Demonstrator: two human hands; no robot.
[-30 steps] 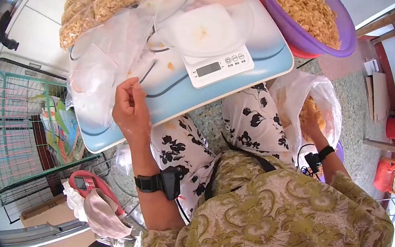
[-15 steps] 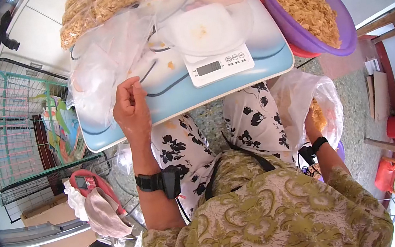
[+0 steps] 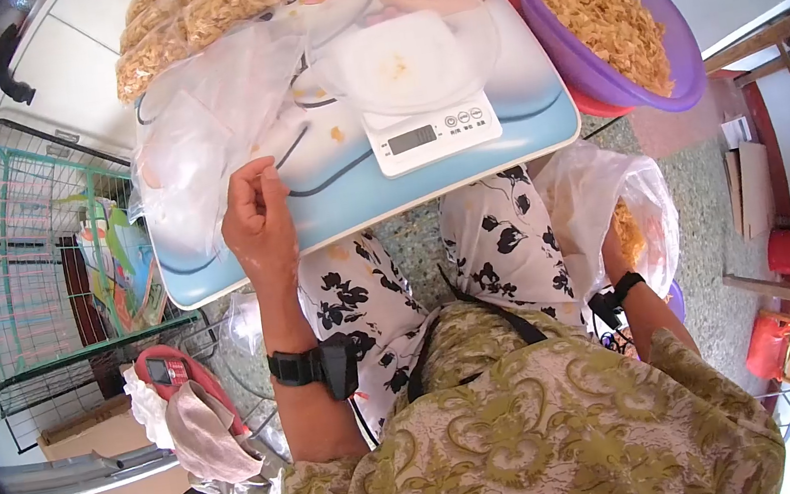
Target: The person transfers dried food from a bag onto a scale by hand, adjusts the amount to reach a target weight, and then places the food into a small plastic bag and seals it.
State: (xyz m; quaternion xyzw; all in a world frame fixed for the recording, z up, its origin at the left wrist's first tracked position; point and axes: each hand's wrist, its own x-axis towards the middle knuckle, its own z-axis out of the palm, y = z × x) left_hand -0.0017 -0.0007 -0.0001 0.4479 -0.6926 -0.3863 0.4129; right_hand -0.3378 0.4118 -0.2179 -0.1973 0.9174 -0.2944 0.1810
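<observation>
My left hand (image 3: 257, 211) rests at the near edge of the low table (image 3: 331, 221), its fingers curled in and nothing showing in them. Beside it lie clear plastic bags (image 3: 224, 109). My right hand (image 3: 613, 252) reaches into a large clear plastic bag (image 3: 644, 187) by my right knee, among golden fried flakes (image 3: 627, 232); its fingers are hidden. On the table a white kitchen scale (image 3: 435, 135) carries a shallow clear dish (image 3: 397, 65) with a few crumbs.
Packed bags of flakes (image 3: 226, 13) line the table's far side. A purple basin (image 3: 688, 54) heaped with flakes stands at the right. To the left are a green wire cage (image 3: 24, 264) and a red stool (image 3: 224, 397) with cloths on it.
The whole view has shifted slightly, so the table and basin sit a little further left. My left hand stays curled at the table edge, and my right remains inside the bag.
</observation>
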